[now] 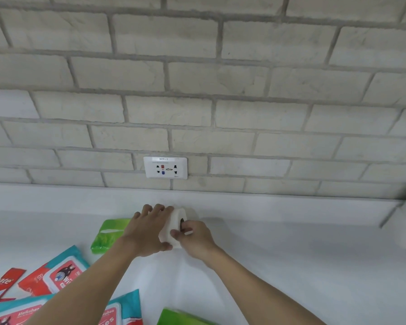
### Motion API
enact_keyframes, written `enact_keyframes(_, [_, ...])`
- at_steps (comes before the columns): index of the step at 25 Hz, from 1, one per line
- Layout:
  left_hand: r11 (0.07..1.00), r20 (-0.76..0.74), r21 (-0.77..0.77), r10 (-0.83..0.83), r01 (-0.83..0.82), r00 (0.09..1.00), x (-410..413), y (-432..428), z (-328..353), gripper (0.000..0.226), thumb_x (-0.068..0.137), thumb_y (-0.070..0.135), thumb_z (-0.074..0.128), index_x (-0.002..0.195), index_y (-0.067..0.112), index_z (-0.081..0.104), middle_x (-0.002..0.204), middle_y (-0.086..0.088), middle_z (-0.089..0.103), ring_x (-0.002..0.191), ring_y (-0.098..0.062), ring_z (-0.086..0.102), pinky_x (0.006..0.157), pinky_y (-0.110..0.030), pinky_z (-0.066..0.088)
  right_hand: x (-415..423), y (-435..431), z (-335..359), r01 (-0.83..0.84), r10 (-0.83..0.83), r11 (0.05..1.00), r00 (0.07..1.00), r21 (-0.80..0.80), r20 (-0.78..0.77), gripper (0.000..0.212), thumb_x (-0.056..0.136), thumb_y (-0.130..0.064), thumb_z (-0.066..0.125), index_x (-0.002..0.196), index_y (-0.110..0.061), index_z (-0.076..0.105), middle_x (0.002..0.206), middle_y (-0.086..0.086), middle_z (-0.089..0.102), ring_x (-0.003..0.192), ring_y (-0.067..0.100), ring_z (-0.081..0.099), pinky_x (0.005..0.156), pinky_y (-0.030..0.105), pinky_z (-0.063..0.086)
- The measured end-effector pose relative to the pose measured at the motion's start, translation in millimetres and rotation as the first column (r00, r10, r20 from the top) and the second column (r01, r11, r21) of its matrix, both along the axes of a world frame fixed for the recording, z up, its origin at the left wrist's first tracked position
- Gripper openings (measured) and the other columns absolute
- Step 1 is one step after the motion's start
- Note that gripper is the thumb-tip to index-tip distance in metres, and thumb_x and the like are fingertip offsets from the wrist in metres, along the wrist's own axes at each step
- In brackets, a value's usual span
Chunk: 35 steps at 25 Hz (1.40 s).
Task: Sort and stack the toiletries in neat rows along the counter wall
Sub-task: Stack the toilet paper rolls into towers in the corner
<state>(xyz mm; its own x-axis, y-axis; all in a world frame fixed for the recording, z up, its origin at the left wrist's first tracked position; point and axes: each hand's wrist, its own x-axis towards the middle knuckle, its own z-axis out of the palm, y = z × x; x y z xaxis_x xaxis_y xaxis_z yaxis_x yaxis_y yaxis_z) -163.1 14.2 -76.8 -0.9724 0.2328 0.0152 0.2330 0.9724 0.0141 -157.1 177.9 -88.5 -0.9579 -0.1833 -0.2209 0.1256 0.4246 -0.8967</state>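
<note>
Far left on the counter (pixel 291 254), a red box (pixel 4 283), lying flat, cut by the frame edge. Just right of it, 3 wipes packs (pixel 56 273), teal and red, flat and close together, 2 of them partly hidden under the left forearm. Behind these, a green pack (pixel 106 233), flat, apart from the wall (pixel 220 113). Left hand (pixel 148 231) gripping a white roll (pixel 175 219), fingers curled over its top, thumb on its near side. Roll on its side, near the wall, below the socket (pixel 165 167), just right of the green pack; touching the counter or not, cannot tell. Right hand (pixel 195 238) at the open end of the roll, thumb and fingers pinching at the core hole. Lower, between the forearms, a second green pack (pixel 181 319), only partly in view.
</note>
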Motion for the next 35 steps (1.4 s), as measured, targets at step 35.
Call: enact_keyframes(35, [0.47, 0.058, 0.878, -0.287, 0.088, 0.956, 96, 236, 70, 0.075, 0.049, 0.045, 0.093, 0.113, 0.039, 0.055, 0.108, 0.019, 0.066, 0.101, 0.0, 0.063, 0.083, -0.022, 0.053, 127, 282, 70, 0.379, -0.229, 0.79, 0.912, -0.482, 0.341, 0.048, 0.086, -0.051, 0.063, 0.124, -0.024, 0.053, 0.125, 0.015, 0.057, 0.103, 0.04, 0.066, 0.085, 0.053, 0.057])
